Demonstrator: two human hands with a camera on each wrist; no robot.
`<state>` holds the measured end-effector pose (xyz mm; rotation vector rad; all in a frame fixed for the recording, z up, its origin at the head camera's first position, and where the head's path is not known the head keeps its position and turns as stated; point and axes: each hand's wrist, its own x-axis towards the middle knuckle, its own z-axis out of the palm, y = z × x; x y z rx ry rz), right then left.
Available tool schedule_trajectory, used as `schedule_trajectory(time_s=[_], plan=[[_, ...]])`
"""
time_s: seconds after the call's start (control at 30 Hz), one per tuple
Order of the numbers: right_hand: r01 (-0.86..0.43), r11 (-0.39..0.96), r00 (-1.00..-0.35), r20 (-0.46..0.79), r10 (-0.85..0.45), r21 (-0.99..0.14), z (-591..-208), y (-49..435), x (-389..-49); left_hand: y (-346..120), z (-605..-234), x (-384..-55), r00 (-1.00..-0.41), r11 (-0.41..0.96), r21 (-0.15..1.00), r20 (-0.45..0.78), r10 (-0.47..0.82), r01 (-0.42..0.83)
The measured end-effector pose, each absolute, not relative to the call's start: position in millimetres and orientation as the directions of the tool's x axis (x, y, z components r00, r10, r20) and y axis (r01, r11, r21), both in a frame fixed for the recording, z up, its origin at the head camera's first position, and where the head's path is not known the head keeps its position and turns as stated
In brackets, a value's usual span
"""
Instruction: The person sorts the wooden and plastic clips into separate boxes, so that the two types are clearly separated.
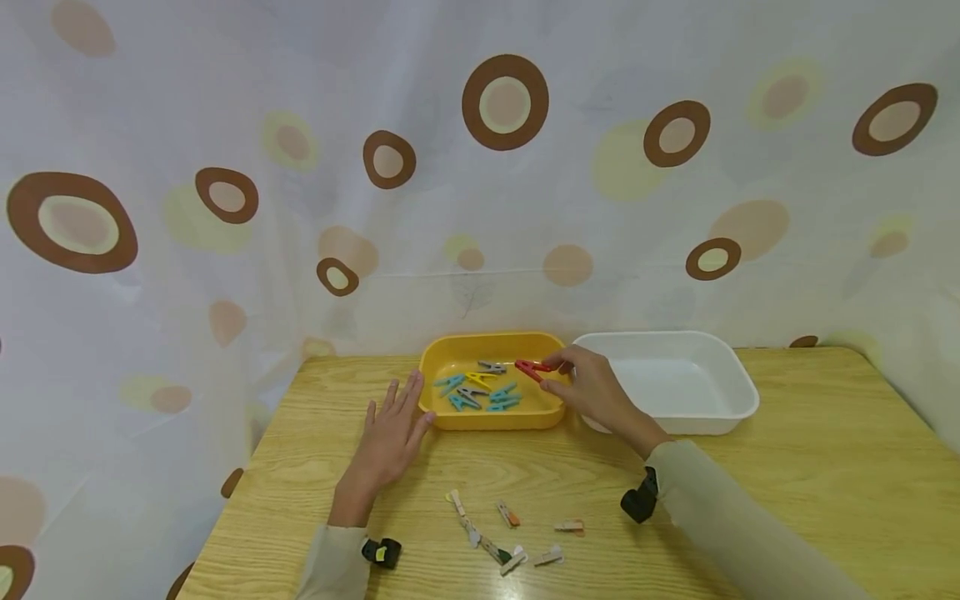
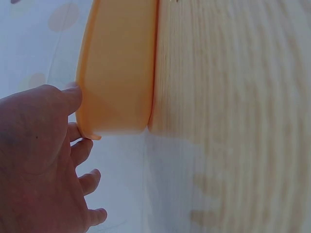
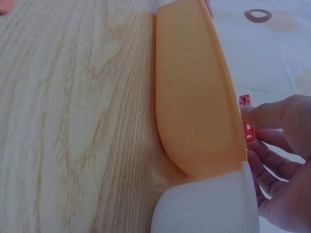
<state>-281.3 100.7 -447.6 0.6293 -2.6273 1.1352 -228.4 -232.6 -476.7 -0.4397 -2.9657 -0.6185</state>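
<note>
A red plastic clothespin is pinched between the thumb and fingers of my right hand, over the right side of the yellow tray. In the right wrist view the red clothespin shows just past the tray's rim. My left hand rests at the tray's left end, fingers spread and fairly straight; in the left wrist view, thumb and forefinger touch the rim of the tray. Inside the tray lie several teal clothespins, some grey ones and a yellow one.
A white tray stands directly right of the yellow one. Several small wooden clothespins with coloured ornaments lie scattered on the wooden table in front. Behind the trays hangs a white curtain with round patterns.
</note>
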Motion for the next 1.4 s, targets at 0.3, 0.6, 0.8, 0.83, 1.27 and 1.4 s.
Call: schedule_trajectory(time_s=[0.3,0.6,0.8,0.83,1.27,1.4], plan=[[-0.435,0.649,-0.9,0.33,-0.285,-0.624,-451.9,94.8,-295.0,-232.5,-477.2,-227.1,-0.956,0.874,0.387,0.134,0.26,0.292],[-0.406,0.677,-0.913,0.309,-0.267,-0.615,-456.2,90.6,-304.7,-231.3,-477.8,-227.2,-0.955,0.874,0.386,0.139,0.261,0.295],[-0.404,0.676,-0.914,0.309,-0.264,-0.616,-457.3,88.3,-306.5,-231.2,-477.6,-227.8,-0.954,0.877,0.376,0.14,0.264,0.298],[-0.402,0.678,-0.914,0.307,-0.264,-0.615,-457.1,87.9,-306.6,-231.3,-477.6,-228.0,-0.954,0.877,0.376,0.14,0.264,0.298],[-0.404,0.721,-0.912,0.312,-0.267,-0.563,-463.0,82.6,-310.2,-232.3,-477.9,-227.9,-0.956,0.877,0.379,0.139,0.26,0.294],[-0.392,0.728,-0.917,0.301,-0.261,-0.563,-462.1,81.7,-309.8,-232.2,-477.2,-227.9,-0.954,0.875,0.382,0.146,0.261,0.298]])
